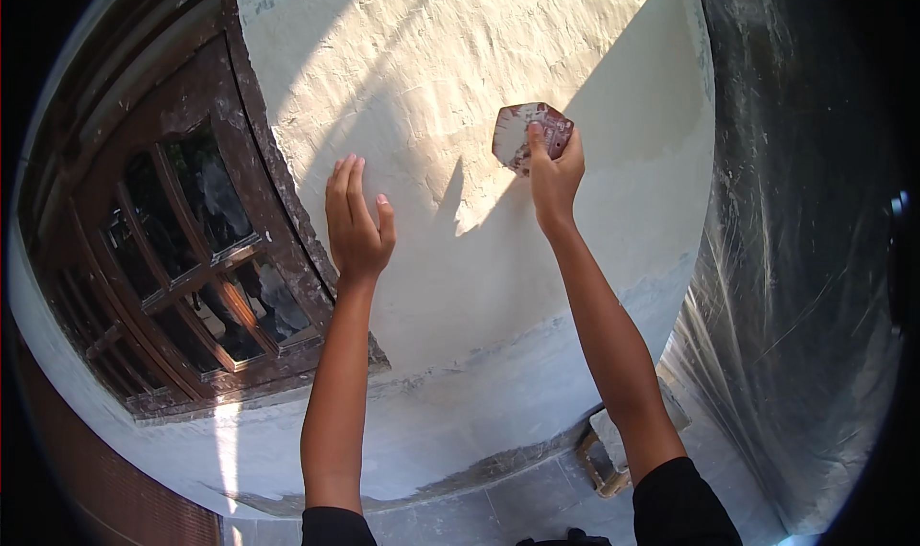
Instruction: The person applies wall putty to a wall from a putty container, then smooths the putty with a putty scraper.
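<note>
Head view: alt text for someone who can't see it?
A person's right hand grips a smeared reddish-brown plate before a partly sunlit wall; the open left hand is near a brown window. Translucent sheeting hangs at right.

"Where is it brightest?"

"High on the wall, where sunlight falls in a hard-edged patch and brings out the rough texture; lower down it is in soft shade."

"And the sides?"

"The window is dim with reflections, the plastic dark with streaky glints."

"Sharp?"

"The hands look crisp; fisheye bends straight edges, and the corners go black."
</note>
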### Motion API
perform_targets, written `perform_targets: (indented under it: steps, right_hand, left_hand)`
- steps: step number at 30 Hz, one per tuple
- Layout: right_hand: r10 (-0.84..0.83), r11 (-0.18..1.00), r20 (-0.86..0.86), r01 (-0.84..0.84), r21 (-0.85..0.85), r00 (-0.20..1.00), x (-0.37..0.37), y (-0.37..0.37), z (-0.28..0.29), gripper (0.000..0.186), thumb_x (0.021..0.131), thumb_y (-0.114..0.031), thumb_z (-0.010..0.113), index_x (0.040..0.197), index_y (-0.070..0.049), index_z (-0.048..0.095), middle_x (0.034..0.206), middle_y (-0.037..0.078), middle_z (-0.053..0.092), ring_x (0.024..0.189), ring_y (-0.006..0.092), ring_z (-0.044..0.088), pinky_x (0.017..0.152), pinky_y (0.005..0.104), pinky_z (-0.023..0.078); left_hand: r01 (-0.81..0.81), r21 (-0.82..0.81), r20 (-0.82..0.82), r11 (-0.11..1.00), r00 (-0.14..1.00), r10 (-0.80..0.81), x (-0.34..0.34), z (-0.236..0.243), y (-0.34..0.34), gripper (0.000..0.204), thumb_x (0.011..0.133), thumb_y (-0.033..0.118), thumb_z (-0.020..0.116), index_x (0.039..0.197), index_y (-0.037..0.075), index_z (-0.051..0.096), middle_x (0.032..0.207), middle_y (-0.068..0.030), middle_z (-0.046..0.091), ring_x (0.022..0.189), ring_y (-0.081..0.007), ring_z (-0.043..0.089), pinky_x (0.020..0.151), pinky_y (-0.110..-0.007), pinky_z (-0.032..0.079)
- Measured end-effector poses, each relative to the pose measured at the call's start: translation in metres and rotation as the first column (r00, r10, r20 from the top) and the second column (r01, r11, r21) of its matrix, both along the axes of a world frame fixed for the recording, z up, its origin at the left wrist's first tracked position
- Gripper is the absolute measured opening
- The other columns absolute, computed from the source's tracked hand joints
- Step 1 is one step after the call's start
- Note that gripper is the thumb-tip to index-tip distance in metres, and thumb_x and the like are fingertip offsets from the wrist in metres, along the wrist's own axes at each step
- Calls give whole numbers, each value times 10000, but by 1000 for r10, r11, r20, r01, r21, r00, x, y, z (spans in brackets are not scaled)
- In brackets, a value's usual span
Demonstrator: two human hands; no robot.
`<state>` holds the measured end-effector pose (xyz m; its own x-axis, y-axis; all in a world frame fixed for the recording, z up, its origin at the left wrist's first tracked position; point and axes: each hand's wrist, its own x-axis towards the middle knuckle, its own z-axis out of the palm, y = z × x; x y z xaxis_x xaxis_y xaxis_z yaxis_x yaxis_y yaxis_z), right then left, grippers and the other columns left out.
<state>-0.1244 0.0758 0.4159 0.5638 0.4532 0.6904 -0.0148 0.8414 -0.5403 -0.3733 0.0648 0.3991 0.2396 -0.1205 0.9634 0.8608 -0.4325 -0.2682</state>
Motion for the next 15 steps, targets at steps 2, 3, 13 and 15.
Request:
perform_targets:
  steps: [2, 3, 13, 15]
  right_hand:
    - [-103, 991, 279, 75, 106, 955, -16, 9, -25, 299, 883, -222, 752, 949, 14, 581, 775, 147, 609, 782, 273, 634, 717, 407, 500]
    - [-352, 935, 604, 290, 203, 715, -22, -13, -28, 299, 874, -220, 759, 963, 8, 586, 761, 151, 584, 811, 291, 621, 735, 415, 486]
    - [-294, 956, 474, 260, 138, 830, -5, 8, -43, 273, 922, -235, 722, 1007, -6, 600, 905, 114, 674, 797, 180, 637, 740, 350, 513]
    - [-409, 901, 583, 412, 137, 702, -3, 8, -42, 297, 915, -247, 730, 1015, 0, 598, 892, 115, 669, 807, 189, 635, 750, 364, 509]
  left_hand:
    - [-17, -7, -3, 1000, 1000, 17, 2, -1, 0, 489, 931, 141, 491, 1384, -41, 465, 1382, -218, 507, 1322, -393, 475, 1136, -507, 367]
    - [-23, -8, -3, 1000, 1000, 23, -3, -1, -1, 489, 931, 141, 491, 1384, -41, 465, 1382, -218, 507, 1322, -393, 475, 1136, -507, 367]
    - [-12, -6, 0, 1000, 1000, 12, 0, -1, 0, 490, 932, 142, 487, 1386, -41, 463, 1385, -220, 504, 1324, -403, 470, 1130, -506, 373]
    - [-19, -14, -4, 1000, 1000, 19, -3, -1, -2, 491, 932, 141, 487, 1387, -40, 462, 1386, -219, 504, 1323, -402, 471, 1130, -506, 374]
